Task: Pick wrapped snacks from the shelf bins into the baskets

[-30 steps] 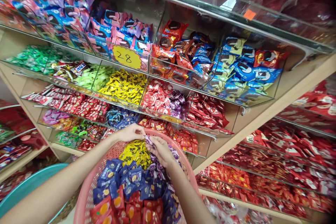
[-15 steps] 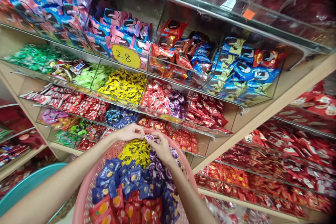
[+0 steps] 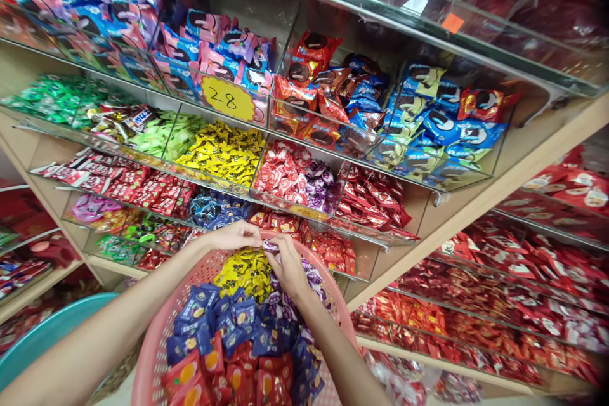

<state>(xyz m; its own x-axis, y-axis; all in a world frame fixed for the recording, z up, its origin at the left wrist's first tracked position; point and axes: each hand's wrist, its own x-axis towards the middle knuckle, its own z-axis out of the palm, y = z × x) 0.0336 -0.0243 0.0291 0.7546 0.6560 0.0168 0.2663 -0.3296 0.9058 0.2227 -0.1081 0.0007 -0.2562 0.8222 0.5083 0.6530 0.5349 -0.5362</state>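
Hands, the left hand and the right hand, meet above the far side of a pink perforated plastic basket. The right pinches one small purple-and-white twist-wrapped candy between thumb and fingers; the left's fingertips bunch narrowly against it, though whether they grip is unclear. Tugging from both sides might split the wrapper; a slack pinch might drop the candy among the small glossy yellow packets below. The right forearm, low over the basket, could drag pieces across the rim, and a careless knuckle could knock the clear-fronted wooden shelving beyond. Tipping the basket, whose support is hidden, would spill its navy-blue packets and red packets.
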